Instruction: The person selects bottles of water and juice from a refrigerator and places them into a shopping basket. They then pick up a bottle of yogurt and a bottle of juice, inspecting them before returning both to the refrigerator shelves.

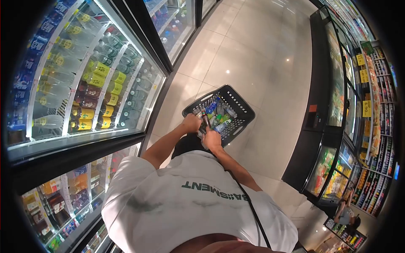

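In front of my body is a black shopping basket (241,107) with slotted walls. Several plastic bottles (220,110) with blue, green and clear parts lie jumbled inside it. My left hand (192,122) is closed at the basket's near left rim; its fingertips are hidden. Over the near side of the basket, my right hand (212,138) is wrapped round a slim dark bottle (205,118) with a red and white band near its upper end. The lower part of that bottle is covered by my fingers.
Left of me stands a glass-fronted drinks fridge (154,86) with rows of bottles (96,74). Pale floor tiles (253,46) run ahead. On the right are black-framed freezer cabinets (320,126) and stocked shelves (373,177). Another person (346,215) is far off at lower right.
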`<control>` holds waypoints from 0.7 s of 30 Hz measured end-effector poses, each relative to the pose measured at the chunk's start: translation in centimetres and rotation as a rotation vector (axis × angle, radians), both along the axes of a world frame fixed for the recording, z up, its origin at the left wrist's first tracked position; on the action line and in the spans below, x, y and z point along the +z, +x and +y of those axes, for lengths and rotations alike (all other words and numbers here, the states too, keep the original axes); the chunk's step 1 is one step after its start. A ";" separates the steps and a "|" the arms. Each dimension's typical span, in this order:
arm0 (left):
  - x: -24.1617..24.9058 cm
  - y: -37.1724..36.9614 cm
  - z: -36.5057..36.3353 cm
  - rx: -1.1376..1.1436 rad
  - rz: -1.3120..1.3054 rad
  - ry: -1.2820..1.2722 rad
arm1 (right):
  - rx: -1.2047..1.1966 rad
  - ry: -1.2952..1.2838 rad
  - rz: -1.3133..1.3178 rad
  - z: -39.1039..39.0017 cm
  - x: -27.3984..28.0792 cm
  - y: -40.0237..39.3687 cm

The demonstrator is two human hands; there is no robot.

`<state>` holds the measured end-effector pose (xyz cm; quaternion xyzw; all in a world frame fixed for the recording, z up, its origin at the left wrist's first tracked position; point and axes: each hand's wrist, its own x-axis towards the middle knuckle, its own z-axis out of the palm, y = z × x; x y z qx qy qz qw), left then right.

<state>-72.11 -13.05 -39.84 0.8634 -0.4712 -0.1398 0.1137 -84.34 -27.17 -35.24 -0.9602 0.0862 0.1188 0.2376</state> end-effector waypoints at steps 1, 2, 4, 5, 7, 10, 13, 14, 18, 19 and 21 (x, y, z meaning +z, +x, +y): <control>-0.5 0.5 -0.1 0.021 -0.008 -0.072 | -0.007 -0.015 0.016 -0.2 0.1 0.8; -1.1 1.0 -0.5 -0.014 -0.020 -0.053 | -0.014 -0.025 0.043 -0.2 0.0 0.7; -2.2 2.6 -1.6 -0.088 -0.036 -0.057 | -0.073 -0.015 0.028 -0.5 0.1 1.6; -2.2 3.6 -2.3 -0.129 -0.046 -0.075 | -0.122 -0.015 0.042 -0.4 -0.2 1.7; -0.3 6.0 -4.7 -0.125 0.008 0.001 | -0.202 -0.030 0.034 -1.3 -1.1 3.5; 1.5 8.8 -7.4 -0.145 0.079 -0.100 | -0.387 -0.067 0.062 -2.2 -1.9 6.1; 4.4 9.8 -8.8 -0.022 0.025 -0.313 | -0.580 -0.018 0.014 -4.3 -2.6 8.2; 5.4 9.6 -8.9 0.034 -0.007 -0.375 | -0.638 -0.003 -0.002 -4.6 -3.0 9.0; 1.2 10.3 -5.6 0.230 0.367 -0.314 | -0.901 0.088 -0.098 -7.3 -2.7 14.0; -2.1 10.8 -3.8 0.299 0.399 -0.289 | -0.962 0.126 -0.096 -8.5 -2.7 15.3; -7.6 12.4 1.2 0.380 0.497 -0.014 | -1.019 0.175 -0.173 -10.1 -2.5 17.8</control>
